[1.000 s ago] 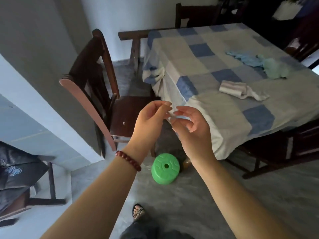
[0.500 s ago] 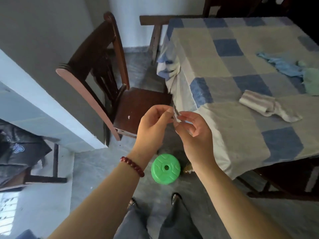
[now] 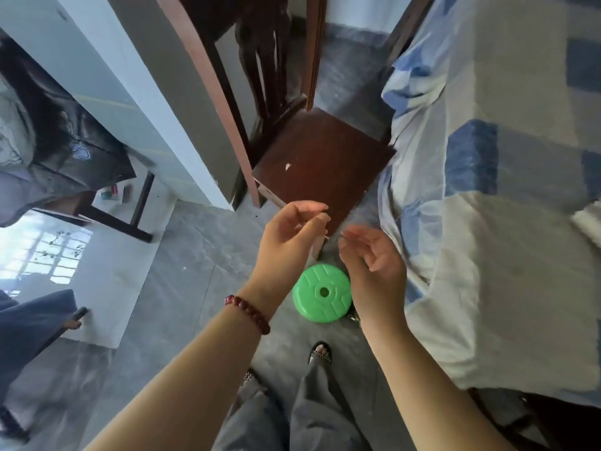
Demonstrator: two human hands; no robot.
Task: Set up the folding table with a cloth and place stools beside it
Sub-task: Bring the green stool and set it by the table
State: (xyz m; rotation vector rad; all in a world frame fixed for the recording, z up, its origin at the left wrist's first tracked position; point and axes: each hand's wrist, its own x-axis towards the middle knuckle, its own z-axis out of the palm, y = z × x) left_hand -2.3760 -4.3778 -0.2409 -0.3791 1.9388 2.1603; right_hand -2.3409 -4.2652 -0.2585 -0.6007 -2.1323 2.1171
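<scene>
Cloth (image 3: 507,222), checked in blue and cream, filled the right side of the frame, draped over the table so that its edge hung down toward the grey floor (image 3: 182,288); the table beneath was hidden by it. White wall panel (image 3: 107,79) ran diagonally across the upper left. Beside it, at upper centre, stood a dark wooden chair (image 3: 322,164), its seat corner just beside the hanging cloth and its curved backrest rising toward the top of the frame. At far left a dark garment lay over a piece of black-legged furniture (image 3: 136,216).

Two bare forearms reached up from the bottom edge into the middle of the frame. The left hand (image 3: 289,236), with a dark red bead bracelet (image 3: 247,309) on its wrist, had its thumb and forefinger drawn near each other but apart, the other fingers loosely curled, holding nothing that could be made out. The right hand (image 3: 374,265) was just beside it, palm turned inward, fingers spread and relaxed, empty; it hung near the cloth's edge without touching it.

Below and between the wrists, a round green plastic stool (image 3: 322,292) with a hole in its top stood on the floor, close to the cloth's hem. Lower still, grey trouser legs and a sandalled foot (image 3: 320,352) showed.
</scene>
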